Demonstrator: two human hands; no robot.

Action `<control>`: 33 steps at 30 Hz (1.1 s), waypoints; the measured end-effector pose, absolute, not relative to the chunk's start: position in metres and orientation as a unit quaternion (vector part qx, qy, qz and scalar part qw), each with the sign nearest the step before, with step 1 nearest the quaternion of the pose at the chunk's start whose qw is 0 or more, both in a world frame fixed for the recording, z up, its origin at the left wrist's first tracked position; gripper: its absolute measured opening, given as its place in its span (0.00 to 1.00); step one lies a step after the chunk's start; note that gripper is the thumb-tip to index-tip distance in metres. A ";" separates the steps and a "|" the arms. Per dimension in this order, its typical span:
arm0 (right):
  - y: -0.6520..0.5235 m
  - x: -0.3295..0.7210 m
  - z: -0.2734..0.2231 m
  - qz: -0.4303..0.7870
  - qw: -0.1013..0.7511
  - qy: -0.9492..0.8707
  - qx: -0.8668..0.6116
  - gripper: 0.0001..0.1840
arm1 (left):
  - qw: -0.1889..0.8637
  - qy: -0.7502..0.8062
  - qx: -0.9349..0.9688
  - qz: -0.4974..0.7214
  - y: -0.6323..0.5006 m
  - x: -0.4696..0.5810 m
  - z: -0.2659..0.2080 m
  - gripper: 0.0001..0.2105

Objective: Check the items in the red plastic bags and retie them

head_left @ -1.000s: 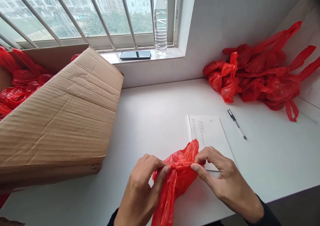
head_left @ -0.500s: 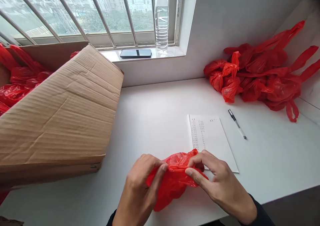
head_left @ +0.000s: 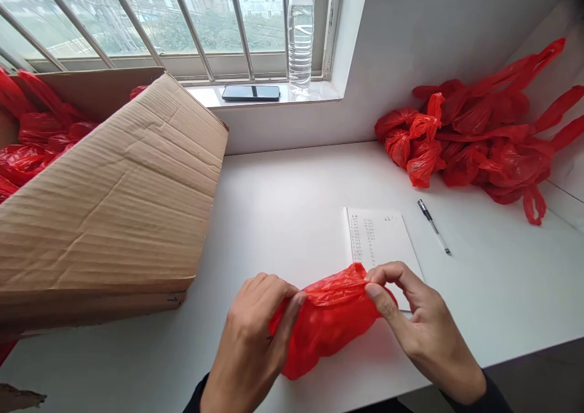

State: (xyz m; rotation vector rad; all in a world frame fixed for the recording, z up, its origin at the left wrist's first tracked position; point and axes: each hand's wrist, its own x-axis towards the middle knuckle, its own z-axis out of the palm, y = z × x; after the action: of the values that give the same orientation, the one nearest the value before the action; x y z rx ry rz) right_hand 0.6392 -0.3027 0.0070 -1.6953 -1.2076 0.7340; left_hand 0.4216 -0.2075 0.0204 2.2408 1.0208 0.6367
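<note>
A red plastic bag [head_left: 333, 322] is stretched between my two hands above the white table, near its front edge. My left hand [head_left: 260, 334] pinches the bag's upper left side between thumb and fingers. At the upper right edge, the thumb and forefinger of my right hand [head_left: 410, 322] grip the plastic. Between them the rim lies gathered in folds, and what the bag contains, if anything, cannot be made out. Just behind the bag lies a sheet of paper [head_left: 383, 236] with handwritten columns, its lower part covered by the bag and my right hand.
At left a cardboard box [head_left: 114, 200] holds several red bags [head_left: 41, 136]. More knotted red bags [head_left: 483, 133] are piled against the wall at right. A pen [head_left: 433, 226] lies beside the paper. On the windowsill are a phone [head_left: 250, 93] and a water bottle [head_left: 300, 42].
My right hand has moved right and slightly up, pulling the bag's rim wider and straighter. My left hand keeps its pinch almost in place.
</note>
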 end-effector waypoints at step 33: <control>-0.316 0.637 0.023 0.326 0.572 -0.391 -0.643 0.08 | 0.247 0.435 0.753 0.428 -0.229 0.418 0.054 0.05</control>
State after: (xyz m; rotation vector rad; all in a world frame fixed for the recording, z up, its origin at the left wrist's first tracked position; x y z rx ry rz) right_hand 0.6368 -0.3162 0.0233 -1.5090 -0.9166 0.7650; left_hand 0.4181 -0.2285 0.0535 2.0528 1.1853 1.1671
